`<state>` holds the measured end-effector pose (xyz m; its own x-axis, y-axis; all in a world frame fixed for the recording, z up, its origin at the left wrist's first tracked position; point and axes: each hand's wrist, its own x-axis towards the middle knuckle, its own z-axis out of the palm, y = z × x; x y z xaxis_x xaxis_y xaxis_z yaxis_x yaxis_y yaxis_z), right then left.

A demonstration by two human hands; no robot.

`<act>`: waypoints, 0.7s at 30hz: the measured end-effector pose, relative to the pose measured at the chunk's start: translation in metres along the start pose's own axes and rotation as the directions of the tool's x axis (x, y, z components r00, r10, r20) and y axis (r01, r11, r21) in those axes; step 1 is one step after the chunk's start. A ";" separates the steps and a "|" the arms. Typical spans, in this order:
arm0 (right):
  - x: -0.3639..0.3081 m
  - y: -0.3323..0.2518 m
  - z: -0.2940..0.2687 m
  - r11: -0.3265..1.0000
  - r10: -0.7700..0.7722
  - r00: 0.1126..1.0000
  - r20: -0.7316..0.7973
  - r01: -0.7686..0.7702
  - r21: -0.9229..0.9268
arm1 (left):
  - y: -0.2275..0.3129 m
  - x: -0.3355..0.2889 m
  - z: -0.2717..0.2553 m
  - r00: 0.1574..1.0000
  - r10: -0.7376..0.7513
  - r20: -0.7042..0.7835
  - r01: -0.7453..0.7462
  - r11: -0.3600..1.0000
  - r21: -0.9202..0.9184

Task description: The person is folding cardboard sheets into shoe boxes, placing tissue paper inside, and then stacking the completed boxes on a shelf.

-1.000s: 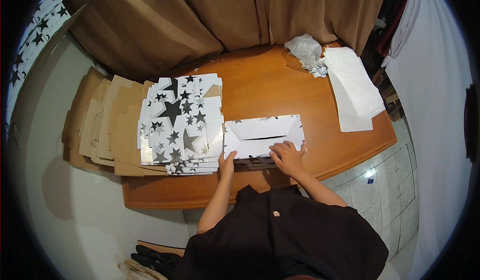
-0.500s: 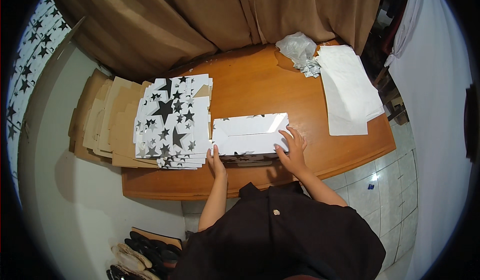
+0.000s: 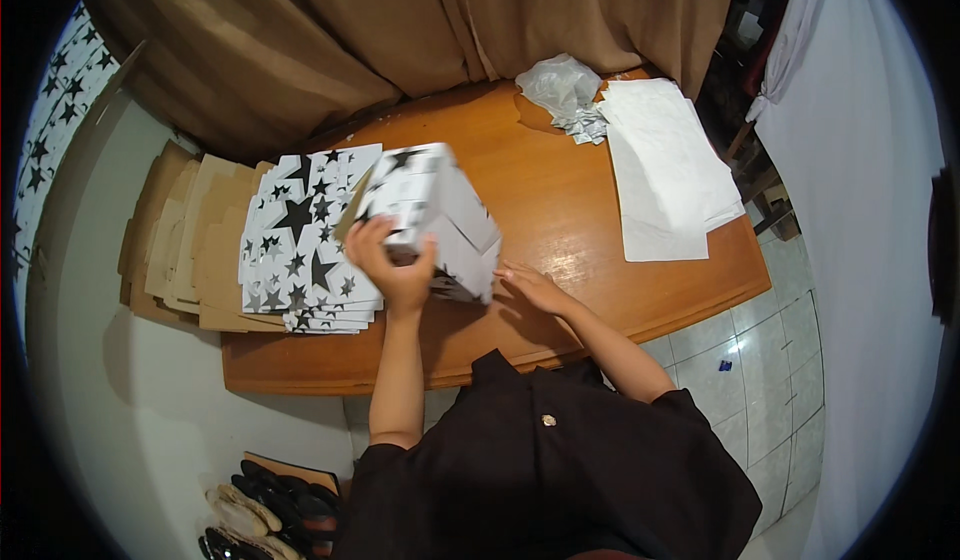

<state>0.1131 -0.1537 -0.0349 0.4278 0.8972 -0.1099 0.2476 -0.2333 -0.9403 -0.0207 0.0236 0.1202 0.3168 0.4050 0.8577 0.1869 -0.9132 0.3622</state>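
Note:
A white cardboard box [image 3: 462, 228] with black and grey stars stands tilted over the wooden table. My left hand [image 3: 392, 265] grips its left end, fingers on the starred side and thumb toward the near edge. My right hand [image 3: 533, 288] lies low by the box's right lower corner, fingers stretched out, with the tips at or just beside the corner. To the left of the box is a stack of flat star-printed cardboard sheets [image 3: 295, 225], partly covered by the box.
Brown cardboard pieces [image 3: 225, 230] fan out left of the stack, near the wall. White paper sheets [image 3: 655, 175] lie at the table's right, beside a clear plastic bag [image 3: 560, 85] and small silvery packets [image 3: 585, 126]. A brown curtain [image 3: 400, 20] hangs behind. Shoes [image 3: 270, 510] stand below on the left.
The box has been lifted at its left end and turned upward from lying flat. My left hand moved up and left with it; my right hand slid off its top to the lower corner.

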 end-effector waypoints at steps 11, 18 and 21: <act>-0.057 -0.039 -0.107 0.914 0.074 0.645 -0.761 0.262 0.310 | 0.077 -0.057 0.083 0.676 0.735 -0.053 -0.674 0.588 -0.448; -0.038 -0.041 -0.098 0.985 -0.174 0.657 -0.733 0.104 -0.140 | 0.016 -0.115 0.069 0.844 0.533 0.054 -0.508 0.828 -0.236; -0.024 -0.018 -0.096 0.984 -0.176 0.632 -0.755 0.089 -0.155 | -0.008 -0.122 0.051 0.852 0.490 0.186 -0.464 0.870 -0.167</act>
<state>0.1815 -0.2072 0.0154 0.8830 0.3244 0.3391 0.4162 -0.2075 -0.8853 -0.0134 -0.0161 -0.0057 0.5341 -0.0937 0.8402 -0.1396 -0.9900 -0.0216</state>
